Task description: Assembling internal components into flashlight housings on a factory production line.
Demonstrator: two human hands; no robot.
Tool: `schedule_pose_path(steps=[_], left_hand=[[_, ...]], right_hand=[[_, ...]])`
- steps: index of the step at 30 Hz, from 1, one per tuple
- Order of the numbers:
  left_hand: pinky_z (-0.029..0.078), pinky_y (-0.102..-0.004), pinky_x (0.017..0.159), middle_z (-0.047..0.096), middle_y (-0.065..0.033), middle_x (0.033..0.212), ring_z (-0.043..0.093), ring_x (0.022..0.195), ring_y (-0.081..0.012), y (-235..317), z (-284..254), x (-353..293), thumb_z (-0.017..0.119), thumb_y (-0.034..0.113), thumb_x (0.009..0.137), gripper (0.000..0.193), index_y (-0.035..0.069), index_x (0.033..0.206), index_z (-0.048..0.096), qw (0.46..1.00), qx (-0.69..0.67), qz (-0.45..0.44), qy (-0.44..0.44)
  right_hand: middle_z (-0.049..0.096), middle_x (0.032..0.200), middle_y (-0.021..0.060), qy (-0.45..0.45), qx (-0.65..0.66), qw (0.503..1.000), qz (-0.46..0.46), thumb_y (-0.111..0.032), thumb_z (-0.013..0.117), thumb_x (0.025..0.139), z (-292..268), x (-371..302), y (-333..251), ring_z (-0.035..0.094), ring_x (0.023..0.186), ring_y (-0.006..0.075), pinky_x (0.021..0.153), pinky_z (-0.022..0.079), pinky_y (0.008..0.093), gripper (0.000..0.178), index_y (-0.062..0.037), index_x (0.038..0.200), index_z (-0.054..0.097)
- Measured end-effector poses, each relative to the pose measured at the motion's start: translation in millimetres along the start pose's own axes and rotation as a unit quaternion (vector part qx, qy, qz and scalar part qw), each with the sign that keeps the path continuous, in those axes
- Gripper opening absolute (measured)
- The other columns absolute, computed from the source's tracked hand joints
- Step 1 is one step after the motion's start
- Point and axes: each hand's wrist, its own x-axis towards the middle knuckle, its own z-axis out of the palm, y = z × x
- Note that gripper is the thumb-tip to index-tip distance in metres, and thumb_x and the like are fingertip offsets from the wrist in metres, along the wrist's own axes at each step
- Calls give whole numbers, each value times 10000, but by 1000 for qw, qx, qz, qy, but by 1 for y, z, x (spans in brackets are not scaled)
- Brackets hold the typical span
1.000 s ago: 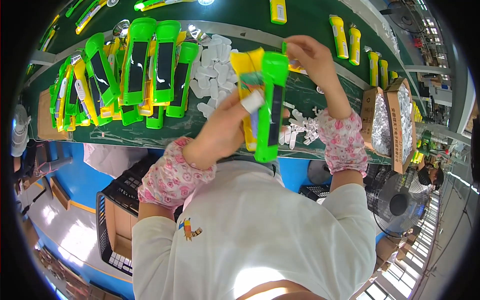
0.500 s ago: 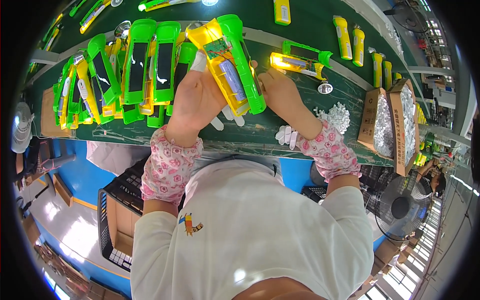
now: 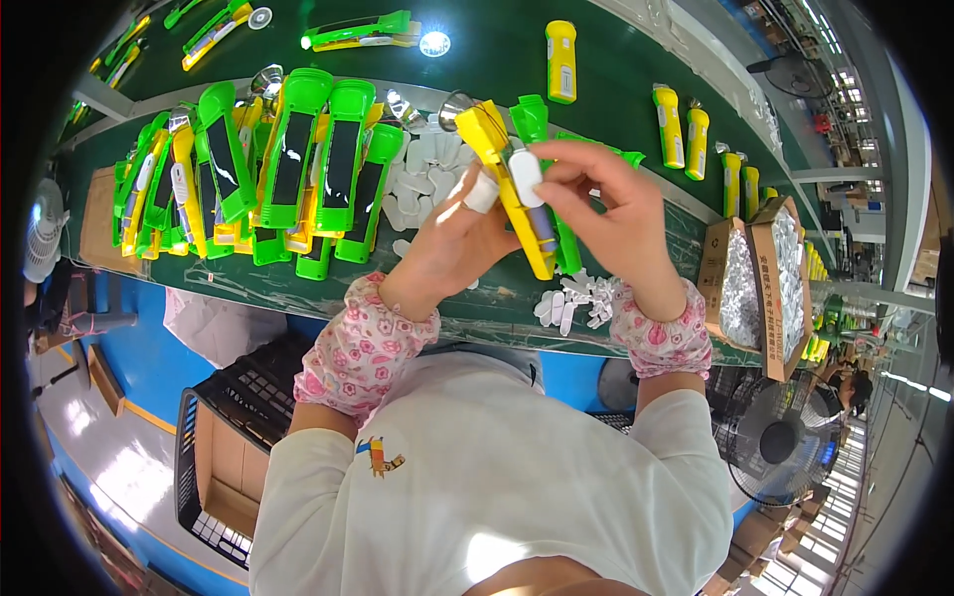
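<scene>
in the head view, i'm seeing the left hand (image 3: 452, 243) gripping the opened yellow flashlight body (image 3: 517, 204) above the worktop (image 3: 452, 310), while the right hand (image 3: 611, 204) is pinching a white rounded piece (image 3: 525, 179) at its open side. i'm judging the body light, stiff and smooth, the silver reflector (image 3: 454, 111) fragile, so i'm favouring the body's outer edges for holding.

The opened flashlight (image 3: 516, 211) hides some fingertips of the left hand (image 3: 450, 246).

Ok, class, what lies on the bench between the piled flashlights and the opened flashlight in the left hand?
In the head view, a heap of white oblong pieces; the left hand, holding the opened flashlight, partly covers that stretch.
</scene>
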Motion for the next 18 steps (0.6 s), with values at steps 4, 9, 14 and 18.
schedule_pose_path(steps=[4, 9, 14, 18], left_hand=[[426, -449, 981, 442, -36, 1304, 472, 1209, -199, 2, 5, -2, 559, 305, 958, 557, 174, 1414, 266, 997, 62, 44, 9], [429, -426, 985, 434, -38, 1311, 462, 1223, -199, -1, 0, -2, 590, 242, 942, 592, 170, 1421, 250, 992, 88, 84, 34], [428, -412, 986, 443, -37, 1306, 457, 1228, -198, -3, 5, 1, 602, 221, 934, 584, 159, 1405, 263, 987, 104, 112, 38], [399, -424, 1010, 450, -48, 1297, 465, 1215, -209, 0, 8, -1, 536, 273, 965, 473, 150, 1359, 304, 984, 114, 130, 53]], right_hand=[[645, 855, 43, -16, -28, 999, -6, -1, 640, 847, 9, -2, -7, 590, 691, 70, 578, 457, 209, 285, -58, 1125, 630], [628, 845, 65, 27, -106, 992, -55, 5, 629, 849, 18, -6, 4, 596, 675, 102, 560, 457, 231, 260, -61, 1101, 634], [570, 800, 60, 46, -43, 996, -64, -5, 660, 820, 23, -5, 10, 553, 624, 166, 530, 431, 251, 279, -80, 1088, 644], [542, 1003, 97, 47, -320, 933, -157, -164, 748, 777, 14, -8, -2, 520, 898, 242, 688, 435, 335, 423, -124, 1184, 639]])
